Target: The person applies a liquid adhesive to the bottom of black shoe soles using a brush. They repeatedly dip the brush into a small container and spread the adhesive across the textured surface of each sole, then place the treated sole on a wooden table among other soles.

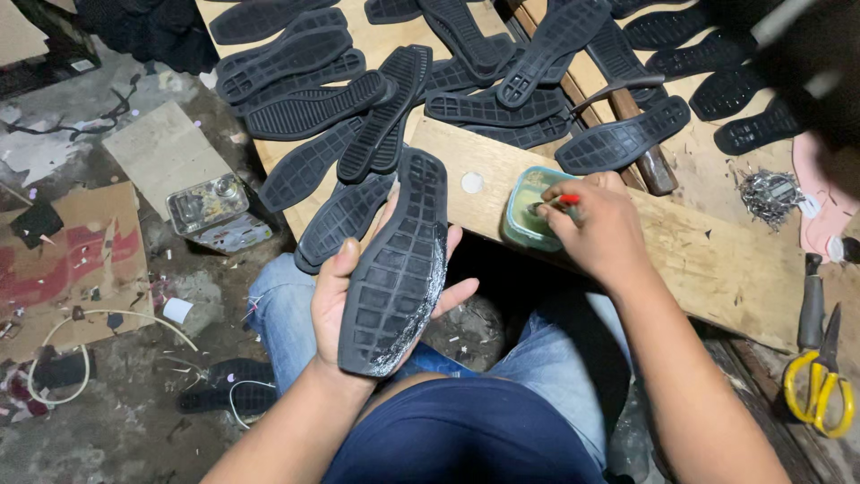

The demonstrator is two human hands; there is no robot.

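Floor, left: a flat metal can [208, 203] stands just off the board's left edge, loose cord [63, 354] and scraps lie around it.

Left hand [358, 296] grasps 1 black sole [396, 264], tread up, over the lap, just off the near edge of the board [708, 260]. The thumb wraps the left rim and the fingers show past the right rim. A shiny wet smear runs along the sole's right rim down to the heel.

Risk 1: the fingertips sit right beside the wet smear; a shift of grip would likely put it on the skin or wipe it off the rim.

Right hand [600, 229] is clenched on a red-handled brush [560, 203], its tip in the small green tub [530, 215]. The tub sits near the board's near edge.

Risk 2: a hard push with the brush could tip the tub off that edge onto the jeans.

Risk 3: drips may fall across the gap between tub and sole.

Open room: the pile of soles [376, 99] fills the board's far-left part. A hammer [640, 134] lies behind the tub. The bare strip right of the tub is the only free surface. Scissors [820, 381] and staples [769, 193] lie at the right end, well apart from both hands.
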